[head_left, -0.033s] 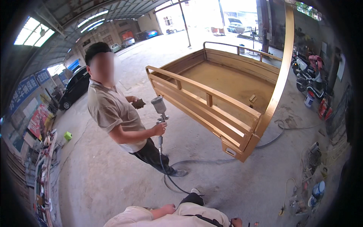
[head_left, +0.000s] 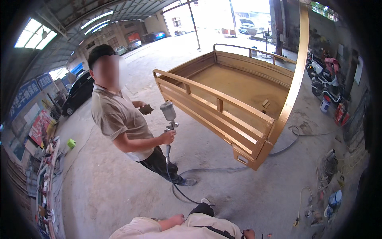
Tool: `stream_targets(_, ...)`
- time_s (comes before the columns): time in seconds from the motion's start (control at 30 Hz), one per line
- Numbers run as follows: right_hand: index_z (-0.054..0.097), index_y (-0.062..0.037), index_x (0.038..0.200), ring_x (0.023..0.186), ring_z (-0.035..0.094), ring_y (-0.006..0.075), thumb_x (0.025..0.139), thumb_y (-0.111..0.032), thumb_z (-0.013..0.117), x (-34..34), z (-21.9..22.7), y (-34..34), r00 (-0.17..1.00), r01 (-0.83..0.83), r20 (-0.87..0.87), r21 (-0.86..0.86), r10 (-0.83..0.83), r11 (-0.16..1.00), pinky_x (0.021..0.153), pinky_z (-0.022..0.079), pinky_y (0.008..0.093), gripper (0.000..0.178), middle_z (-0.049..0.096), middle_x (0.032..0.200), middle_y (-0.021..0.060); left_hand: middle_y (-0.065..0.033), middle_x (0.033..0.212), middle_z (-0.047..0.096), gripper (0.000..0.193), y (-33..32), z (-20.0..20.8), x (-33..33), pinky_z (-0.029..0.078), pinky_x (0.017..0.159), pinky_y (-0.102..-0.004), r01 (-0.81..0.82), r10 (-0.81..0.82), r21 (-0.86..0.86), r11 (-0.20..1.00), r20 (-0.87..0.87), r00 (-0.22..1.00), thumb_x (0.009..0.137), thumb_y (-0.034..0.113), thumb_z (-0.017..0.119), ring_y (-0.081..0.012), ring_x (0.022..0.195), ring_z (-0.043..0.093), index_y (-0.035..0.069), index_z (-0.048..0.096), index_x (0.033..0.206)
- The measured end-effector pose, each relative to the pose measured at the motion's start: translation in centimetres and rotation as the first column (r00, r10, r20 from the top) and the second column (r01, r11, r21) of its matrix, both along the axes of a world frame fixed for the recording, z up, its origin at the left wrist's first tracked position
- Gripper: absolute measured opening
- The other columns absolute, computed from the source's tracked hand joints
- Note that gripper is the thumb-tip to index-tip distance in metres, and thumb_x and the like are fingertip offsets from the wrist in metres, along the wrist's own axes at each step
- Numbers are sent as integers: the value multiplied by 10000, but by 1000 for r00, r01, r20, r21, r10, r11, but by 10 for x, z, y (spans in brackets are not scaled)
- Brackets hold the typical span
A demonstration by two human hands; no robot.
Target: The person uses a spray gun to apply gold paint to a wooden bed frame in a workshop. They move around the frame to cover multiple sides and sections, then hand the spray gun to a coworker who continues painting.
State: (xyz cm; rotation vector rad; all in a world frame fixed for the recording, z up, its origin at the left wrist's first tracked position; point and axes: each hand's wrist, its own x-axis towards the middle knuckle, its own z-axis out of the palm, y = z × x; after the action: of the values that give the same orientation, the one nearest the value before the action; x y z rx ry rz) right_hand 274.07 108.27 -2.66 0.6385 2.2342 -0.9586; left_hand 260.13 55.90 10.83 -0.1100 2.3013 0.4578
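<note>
My left hand point(head_left: 177, 219) lies against the front of my body at the lower edge, its fingers mostly out of sight; whether it holds anything is not visible. Only a small part of my right hand point(head_left: 249, 234) shows at the bottom edge, beside my clothing. Facing me on the left stands another person point(head_left: 121, 119), whose one hand grips a spray gun point(head_left: 168, 114) with a grey cup on top. A dark, crumpled piece point(head_left: 147, 109) is in that person's other hand. Right of them a gold-coloured cargo bed point(head_left: 223, 107) with side rails stands tilted.
An air hose point(head_left: 215, 169) runs from the spray gun across the concrete floor, under the cargo bed's corner. Scooters point(head_left: 324, 79), a white bucket point(head_left: 325, 104) and a blue pail point(head_left: 335, 198) stand on the right. A black car point(head_left: 77, 93) and piled scrap point(head_left: 44, 195) are on the left.
The other person's spray gun and hand have shifted very slightly. My hands and the cargo bed look the same.
</note>
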Motion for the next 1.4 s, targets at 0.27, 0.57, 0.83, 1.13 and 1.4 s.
stream_targets(0.27, 695, -9, 1027, 1013, 628, 397, 845, -391, 560, 4, 26, 2, 998, 64, -4, -11, -64, 998, 867, 485, 455, 445, 670, 1031, 252, -296, 1409, 365, 880, 10, 82, -90, 298, 1093, -516, -368, 312, 168, 914, -872, 376, 749, 364, 756, -453, 1309, 346, -18, 322, 1411)
stream_targets(0.57, 702, 13, 970, 920, 656, 394, 783, -336, 628, -4, 49, 2, 989, 131, -63, -82, -136, 988, 803, 499, 451, 403, 691, 955, 246, -166, 1430, 409, 950, 1, 234, -200, 172, 1115, -641, -285, 106, 28, 958, -960, 261, 618, 472, 837, -418, 1393, 278, 48, 420, 1360)
stream_targets(0.83, 677, -2, 1081, 1046, 626, 398, 884, -383, 522, -23, 78, 4, 997, -57, -45, 18, 57, 998, 892, 485, 456, 457, 663, 1063, 266, -35, 1134, 636, 465, -8, 228, -254, 333, 1014, -577, 163, -210, -161, 973, -910, 357, 672, 503, 745, -283, 1098, 571, 188, 678, 1008)
stream_targets(1.13, 662, -63, 1147, 1110, 591, 404, 912, -441, 498, -35, 53, -2, 989, -136, -31, 131, 142, 982, 956, 456, 476, 475, 647, 1118, 245, -169, 996, 676, 202, -5, 146, -295, 524, 770, -459, 650, -419, -12, 759, -774, 475, 827, 256, 604, -388, 917, 636, 115, 650, 965)
stream_targets(1.4, 582, -34, 1254, 1176, 562, 371, 935, -393, 500, -68, 72, -10, 989, -138, -42, 100, 143, 985, 995, 439, 452, 487, 600, 1220, 250, -125, 1020, 661, 231, 47, 246, -252, 490, 851, -428, 756, -388, -91, 649, -893, 227, 786, 238, 678, -332, 951, 619, 100, 649, 969)
